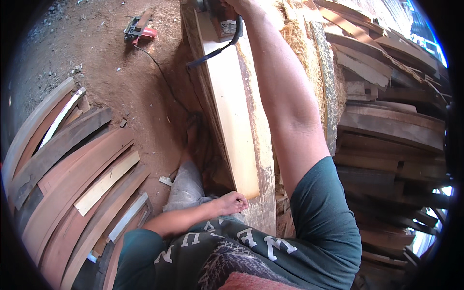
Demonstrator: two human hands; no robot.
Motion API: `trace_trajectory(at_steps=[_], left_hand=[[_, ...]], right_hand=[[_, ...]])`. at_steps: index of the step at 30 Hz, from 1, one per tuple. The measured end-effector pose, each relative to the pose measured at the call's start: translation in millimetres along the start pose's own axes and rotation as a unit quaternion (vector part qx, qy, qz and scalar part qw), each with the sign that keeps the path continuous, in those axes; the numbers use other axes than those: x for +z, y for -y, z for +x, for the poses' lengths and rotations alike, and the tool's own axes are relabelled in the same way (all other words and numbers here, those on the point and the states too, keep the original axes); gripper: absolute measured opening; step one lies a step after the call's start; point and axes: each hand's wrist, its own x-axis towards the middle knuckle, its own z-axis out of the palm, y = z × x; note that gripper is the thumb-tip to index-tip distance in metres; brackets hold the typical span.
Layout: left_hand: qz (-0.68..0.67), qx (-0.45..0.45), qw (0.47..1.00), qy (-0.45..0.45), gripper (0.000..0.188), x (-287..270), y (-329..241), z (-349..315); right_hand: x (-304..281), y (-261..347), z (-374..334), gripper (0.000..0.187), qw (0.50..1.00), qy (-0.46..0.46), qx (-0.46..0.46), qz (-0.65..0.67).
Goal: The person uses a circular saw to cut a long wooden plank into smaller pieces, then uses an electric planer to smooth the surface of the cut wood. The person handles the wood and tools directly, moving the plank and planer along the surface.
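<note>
A long pale board [231,101] lies lengthwise in front of me on a worn wooden bench [265,179]. My right arm reaches far forward along it. At the top edge, my right hand [238,4], mostly cut off, is closed on an electric planer [228,28] that sits on the board's far part. The planer's body is only partly in view; its black cord [237,36], bluish on one stretch, loops off the board's left side. Beside the board's near end, close to my body, my left hand [233,203] is loosely curled, with nothing visible in it.
A red and silver circular saw [140,33] lies on the dirt floor at far left, its cable trailing toward the bench. Cut boards [79,179] are piled at left. Wood shavings [297,43] heap along the bench's right side, beside stacked curved timbers [391,125].
</note>
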Motion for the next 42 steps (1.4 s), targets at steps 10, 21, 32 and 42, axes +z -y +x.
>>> trace_trajectory(at_steps=[10, 21, 32, 42], left_hand=[[0.15, 0.035, 0.987, -0.046, 0.043, -1.7, -8.1, -50.5], [0.256, 0.675, 0.59, -0.361, 0.077, -7.4, -110.1, -98.3], [0.425, 0.65, 0.312, -0.548, 0.116, 179.5, -109.5, -41.1], [0.433, 0.671, 0.272, -0.537, 0.092, 209.6, -100.9, -37.6]], right_hand=[[-1.5, -47.7, -114.6, 0.038, 0.999, -0.029, 0.036, 0.015], [-86.1, -93.9, -490.2, 0.033, 0.974, -0.018, 0.142, 0.173], [-174.3, -157.5, -753.7, 0.04, 0.885, -0.095, 0.398, 0.224], [-184.3, -165.6, -762.4, 0.038, 0.867, -0.09, 0.421, 0.251]])
